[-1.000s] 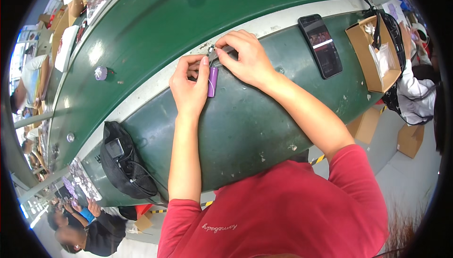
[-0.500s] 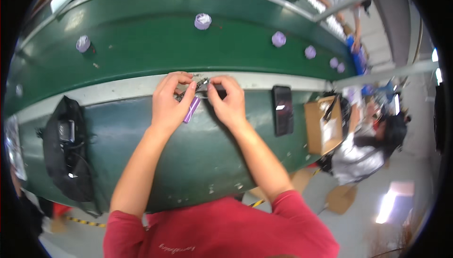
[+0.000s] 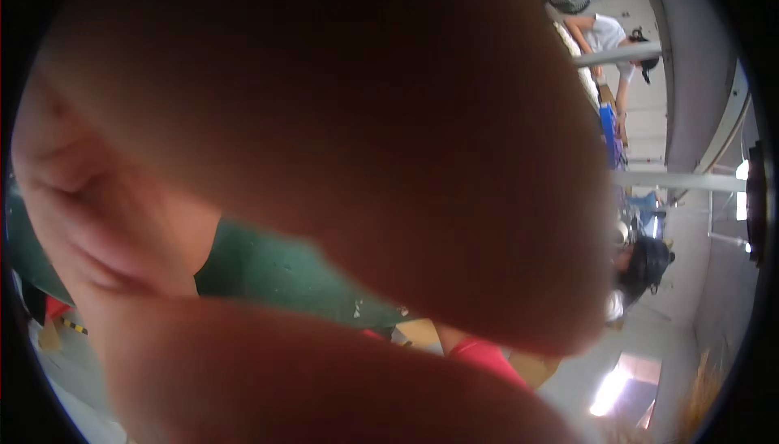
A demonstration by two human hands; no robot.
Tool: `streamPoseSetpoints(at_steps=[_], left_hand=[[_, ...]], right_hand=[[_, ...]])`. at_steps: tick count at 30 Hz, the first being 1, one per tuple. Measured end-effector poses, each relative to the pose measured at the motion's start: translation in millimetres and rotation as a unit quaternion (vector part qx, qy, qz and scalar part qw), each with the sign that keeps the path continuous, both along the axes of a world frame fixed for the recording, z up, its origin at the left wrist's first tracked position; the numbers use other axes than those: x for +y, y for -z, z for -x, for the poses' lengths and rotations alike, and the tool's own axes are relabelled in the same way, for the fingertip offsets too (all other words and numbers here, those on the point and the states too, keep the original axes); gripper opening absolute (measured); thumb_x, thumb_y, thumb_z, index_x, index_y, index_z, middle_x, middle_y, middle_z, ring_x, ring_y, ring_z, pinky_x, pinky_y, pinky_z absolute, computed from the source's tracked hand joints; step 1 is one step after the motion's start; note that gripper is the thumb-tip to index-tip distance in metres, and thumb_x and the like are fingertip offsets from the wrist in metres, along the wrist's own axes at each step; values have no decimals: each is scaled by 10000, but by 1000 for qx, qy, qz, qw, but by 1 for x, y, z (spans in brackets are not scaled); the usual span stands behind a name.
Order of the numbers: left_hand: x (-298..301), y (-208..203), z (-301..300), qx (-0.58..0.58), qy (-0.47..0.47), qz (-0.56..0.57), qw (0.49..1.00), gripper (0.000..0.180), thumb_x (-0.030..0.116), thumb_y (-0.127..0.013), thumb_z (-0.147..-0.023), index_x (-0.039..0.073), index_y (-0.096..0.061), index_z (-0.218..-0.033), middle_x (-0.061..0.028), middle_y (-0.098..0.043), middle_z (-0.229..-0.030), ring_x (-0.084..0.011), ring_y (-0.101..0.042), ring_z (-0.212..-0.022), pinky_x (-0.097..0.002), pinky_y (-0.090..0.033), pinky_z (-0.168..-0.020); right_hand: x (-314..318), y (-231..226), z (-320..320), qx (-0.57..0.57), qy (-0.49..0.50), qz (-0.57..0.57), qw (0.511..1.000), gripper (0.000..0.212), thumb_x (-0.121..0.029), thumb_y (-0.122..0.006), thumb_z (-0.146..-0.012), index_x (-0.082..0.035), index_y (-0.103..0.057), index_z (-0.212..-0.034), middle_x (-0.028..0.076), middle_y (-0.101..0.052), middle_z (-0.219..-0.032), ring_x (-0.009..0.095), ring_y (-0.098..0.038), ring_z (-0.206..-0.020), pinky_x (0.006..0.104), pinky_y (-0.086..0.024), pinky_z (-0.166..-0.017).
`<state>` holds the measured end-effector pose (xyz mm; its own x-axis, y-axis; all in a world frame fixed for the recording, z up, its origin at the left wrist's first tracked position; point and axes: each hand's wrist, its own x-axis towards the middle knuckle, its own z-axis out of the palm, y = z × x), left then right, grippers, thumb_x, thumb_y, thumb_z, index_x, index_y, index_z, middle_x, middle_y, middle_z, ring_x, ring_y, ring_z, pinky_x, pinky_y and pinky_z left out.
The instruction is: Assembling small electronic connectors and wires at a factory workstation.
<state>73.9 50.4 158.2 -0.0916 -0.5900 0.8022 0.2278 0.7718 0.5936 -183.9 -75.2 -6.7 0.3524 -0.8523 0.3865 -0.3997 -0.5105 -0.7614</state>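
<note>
Covering nearly the whole view, one hand (image 3: pixel 324 160) of the person stood directly in front of the head camera, so near that it was only a blurred, reddish-brown shape. A broad part of it filled the upper and middle picture, and a second thick part, probably a finger or the thumb (image 3: pixel 284 379), crossed the lower edge. I could not tell if it was the left or the right hand, and the other hand did not show at all. The grip was also not readable: the fingers seemed curved around the lens area, but whether they were clenched, loose or grasping something could not be told.

Between the two blurred parts a small wedge of the green table (image 3: pixel 276 269) was visible, with a little of the red sleeve (image 3: pixel 479 355) below it. No worked piece showed; anything lying on the table was hidden behind the hand.

At the right rim, well apart, a co-worker in a dark cap (image 3: pixel 649 261) was bent over, and another person in a white top (image 3: pixel 604 34) stood farther up, near grey posts (image 3: pixel 673 180).

In my judgement the step in hand was a touch at the head-worn camera itself, not work on the table. The next move would call first for a free view: the hand must come away from the lens before anything on the table can be placed or gripped with certainty.
</note>
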Motion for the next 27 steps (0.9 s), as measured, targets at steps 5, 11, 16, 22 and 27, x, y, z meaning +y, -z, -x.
streamPoseSetpoints(at_steps=[5,11,16,22,27], left_hand=[[13,-25,-10,1,30,1,1000,155,192,-640,-976,96,-611,-858,-44,-573,-798,-147,-543,-840,-297,-464,-712],[31,-3,-19,40,108,-48,992,165,164,-627,-971,65,-613,-840,-81,-582,-781,-176,-561,-805,-310,-476,-673],[24,0,-8,85,177,-74,978,174,140,-617,-967,40,-615,-825,-111,-589,-767,-201,-576,-775,-321,-485,-641],[26,3,1,141,256,-108,950,186,112,-605,-962,10,-617,-807,-148,-598,-750,-230,-594,-740,-334,-497,-603],[30,0,-5,160,295,-140,931,198,88,-594,-958,-15,-619,-791,-178,-605,-736,-254,-609,-710,-345,-507,-571]], right_hand=[[9,-11,-8,1,0,11,1000,112,-70,-710,-890,2,-685,-973,111,-693,-958,223,-670,-893,321,-518,-829],[15,5,-19,-18,2,-48,999,104,-66,-707,-882,1,-682,-957,102,-695,-943,226,-664,-881,322,-513,-825],[8,-5,-13,-9,1,-51,999,96,-70,-708,-879,-5,-679,-943,101,-692,-935,242,-655,-897,330,-504,-835],[9,-11,-15,-15,0,-37,999,96,-72,-705,-864,-10,-679,-932,99,-690,-913,264,-652,-884,339,-504,-812],[13,-6,-14,-5,-1,-38,999,87,-65,-706,-864,-13,-676,-926,99,-692,-917,257,-657,-881,337,-508,-808]])
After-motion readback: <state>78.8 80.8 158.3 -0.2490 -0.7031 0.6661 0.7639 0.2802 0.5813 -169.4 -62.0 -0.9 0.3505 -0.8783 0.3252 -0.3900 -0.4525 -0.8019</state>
